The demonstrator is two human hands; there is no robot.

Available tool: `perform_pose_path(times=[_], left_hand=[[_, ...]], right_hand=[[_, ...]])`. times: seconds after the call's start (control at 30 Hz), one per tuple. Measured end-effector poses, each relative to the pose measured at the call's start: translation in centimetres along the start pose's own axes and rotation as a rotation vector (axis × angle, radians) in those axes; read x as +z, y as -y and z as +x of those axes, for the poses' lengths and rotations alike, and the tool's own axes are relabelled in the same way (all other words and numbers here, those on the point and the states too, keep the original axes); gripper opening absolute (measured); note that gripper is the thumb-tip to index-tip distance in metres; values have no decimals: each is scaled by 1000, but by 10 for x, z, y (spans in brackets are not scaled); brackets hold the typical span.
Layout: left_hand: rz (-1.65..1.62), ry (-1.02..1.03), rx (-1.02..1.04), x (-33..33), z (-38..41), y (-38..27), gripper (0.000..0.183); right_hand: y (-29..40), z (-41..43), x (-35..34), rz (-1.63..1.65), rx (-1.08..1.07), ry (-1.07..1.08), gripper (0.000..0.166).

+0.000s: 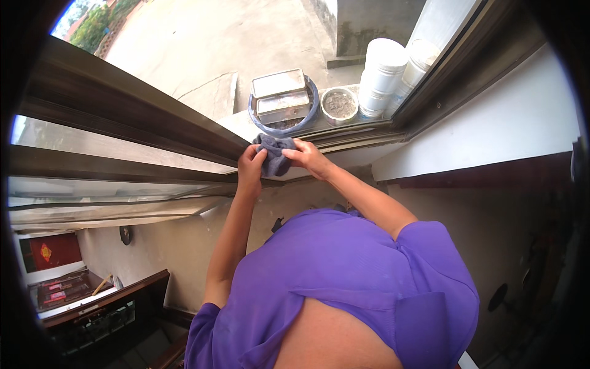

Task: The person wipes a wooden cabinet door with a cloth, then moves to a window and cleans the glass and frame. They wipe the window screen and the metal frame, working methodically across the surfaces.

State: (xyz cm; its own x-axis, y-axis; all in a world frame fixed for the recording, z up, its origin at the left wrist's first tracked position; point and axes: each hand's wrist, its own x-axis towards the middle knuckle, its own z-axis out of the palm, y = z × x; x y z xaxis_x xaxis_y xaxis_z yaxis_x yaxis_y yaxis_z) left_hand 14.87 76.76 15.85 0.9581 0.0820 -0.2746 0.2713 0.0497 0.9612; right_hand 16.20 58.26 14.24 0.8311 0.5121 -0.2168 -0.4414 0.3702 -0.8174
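Observation:
Between my two hands is a crumpled dark grey cloth (275, 159), held up in front of the open part of a window. My left hand (251, 165) pinches its left side with the thumb on top. On the other side, my right hand (309, 157) grips the cloth's right edge, thumb over the fabric. Just beyond the cloth runs the window's lower track (343, 138). The dark sliding window frame (138, 115) stands to the left, its end close to my left hand. Whether the cloth touches the frame is hard to tell.
Outside on the ledge stand a blue-rimmed tub (315, 104) with rectangular containers on it, a small pail of soil (339, 105) and stacked white buckets (382, 76). The white window reveal (488, 129) is at right. Dark wooden furniture (115, 295) sits at lower left.

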Motion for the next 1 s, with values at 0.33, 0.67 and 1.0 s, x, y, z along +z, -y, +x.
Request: perform_pose_path(times=[0.33, 0.67, 1.0], left_hand=[[-152, 520, -348, 75, -49, -16, 39], [348, 212, -199, -83, -70, 48, 43], [223, -66, -470, -144, -149, 85, 37]], right_hand=[[-28, -81, -50, 417, -139, -246, 33], [-33, -41, -239, -854, -454, -1612, 38], [-126, 48, -48, -1128, -294, -1391, 43]])
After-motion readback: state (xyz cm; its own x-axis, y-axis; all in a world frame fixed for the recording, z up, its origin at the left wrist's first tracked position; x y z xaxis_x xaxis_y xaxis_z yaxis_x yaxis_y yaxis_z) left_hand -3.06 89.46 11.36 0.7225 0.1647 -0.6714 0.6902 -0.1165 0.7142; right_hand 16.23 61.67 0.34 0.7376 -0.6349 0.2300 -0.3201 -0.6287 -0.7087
